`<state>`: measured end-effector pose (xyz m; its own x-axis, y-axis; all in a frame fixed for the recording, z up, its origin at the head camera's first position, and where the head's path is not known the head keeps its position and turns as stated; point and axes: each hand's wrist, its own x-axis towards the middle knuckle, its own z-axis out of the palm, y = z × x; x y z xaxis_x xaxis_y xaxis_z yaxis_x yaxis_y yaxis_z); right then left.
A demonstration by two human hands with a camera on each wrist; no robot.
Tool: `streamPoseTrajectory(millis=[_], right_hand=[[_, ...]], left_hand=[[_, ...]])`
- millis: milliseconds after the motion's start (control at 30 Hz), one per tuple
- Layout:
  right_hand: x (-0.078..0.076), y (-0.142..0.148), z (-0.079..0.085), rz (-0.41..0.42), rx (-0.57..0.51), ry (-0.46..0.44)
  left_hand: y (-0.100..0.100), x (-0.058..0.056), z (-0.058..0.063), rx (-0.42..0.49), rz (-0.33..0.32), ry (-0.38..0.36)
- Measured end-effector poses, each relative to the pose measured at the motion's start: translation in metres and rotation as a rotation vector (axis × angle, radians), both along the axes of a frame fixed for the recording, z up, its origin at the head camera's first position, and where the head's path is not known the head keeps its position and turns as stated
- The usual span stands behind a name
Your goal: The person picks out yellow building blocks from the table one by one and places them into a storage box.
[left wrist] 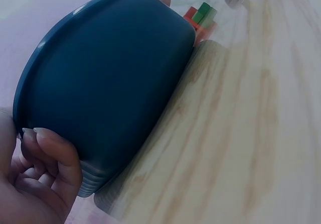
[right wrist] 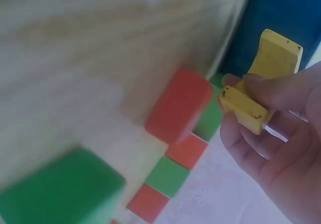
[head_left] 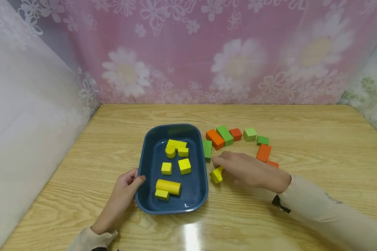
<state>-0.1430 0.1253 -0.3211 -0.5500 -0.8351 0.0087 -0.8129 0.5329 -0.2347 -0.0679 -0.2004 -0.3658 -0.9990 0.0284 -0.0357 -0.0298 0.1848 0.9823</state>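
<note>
My left hand (head_left: 123, 190) grips the left rim of a dark blue plastic tub (head_left: 193, 195), thumb over the edge and fingers curled against the outside wall. In the tub lie several yellow blocks, among them a lying cylinder (head_left: 168, 187), a cube (head_left: 184, 166), a short upright cylinder (head_left: 170, 152) and a small block (head_left: 161, 195). Just right of the tub, my right hand (head_left: 247, 169) pinches a yellow arch-shaped block (right wrist: 277, 58) between thumb and fingers. In the head view the fingers partly cover this arch block.
Red-orange and green blocks curve across the wooden table (head_left: 320, 146) behind and beside the right hand, including an orange block (head_left: 215, 139), a light green cube (head_left: 249, 134) and a green block (head_left: 207, 150) against the tub. A pink flowered curtain (head_left: 182, 52) hangs behind the table.
</note>
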Motion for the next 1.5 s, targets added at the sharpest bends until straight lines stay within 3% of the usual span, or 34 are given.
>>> streamPoseTrajectory(millis=[200,400,633,867,1100,1333,1500], right_hand=[[-0.003,0.001,0.008,-0.014,-0.032,0.037],[-0.003,0.002,0.009,0.022,-0.111,0.067],[-0.001,-0.007,0.018,-0.014,-0.138,0.089],[0.001,-0.031,0.038,-0.03,-0.163,0.014],[-0.007,-0.066,0.051,0.017,-0.179,0.004],[-0.017,-0.098,0.044,-0.022,-0.14,-0.1],[-0.017,-0.113,0.034,0.049,-0.064,-0.065]], left_hand=[[-0.001,0.001,0.001,0.001,-0.004,0.005],[-0.002,0.002,0.001,-0.005,0.0,-0.001],[-0.003,0.002,0.0,0.011,0.019,-0.021],[-0.004,0.004,0.001,-0.007,0.008,0.008],[-0.005,0.004,0.001,-0.003,0.002,0.014],[-0.003,0.003,0.001,0.007,-0.006,0.026],[0.0,0.001,0.001,0.006,-0.025,0.027]])
